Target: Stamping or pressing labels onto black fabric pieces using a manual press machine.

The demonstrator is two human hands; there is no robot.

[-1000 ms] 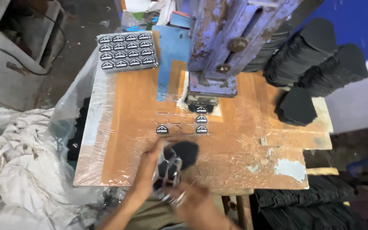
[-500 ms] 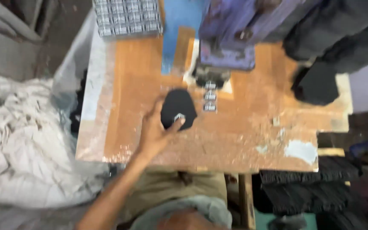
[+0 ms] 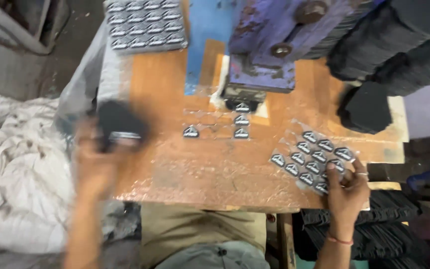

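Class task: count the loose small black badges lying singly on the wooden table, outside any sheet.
4: one under the blue press, two below it, one to their left. More may be hidden.

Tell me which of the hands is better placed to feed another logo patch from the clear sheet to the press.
Right. The right hand already rests on the clear sheet of patches, right of the press. The left hand holds a black piece at the table's left edge.

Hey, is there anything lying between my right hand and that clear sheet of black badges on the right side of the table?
Nothing visible: the right hand already rests on the near corner of the clear badge sheet, fingers on it.
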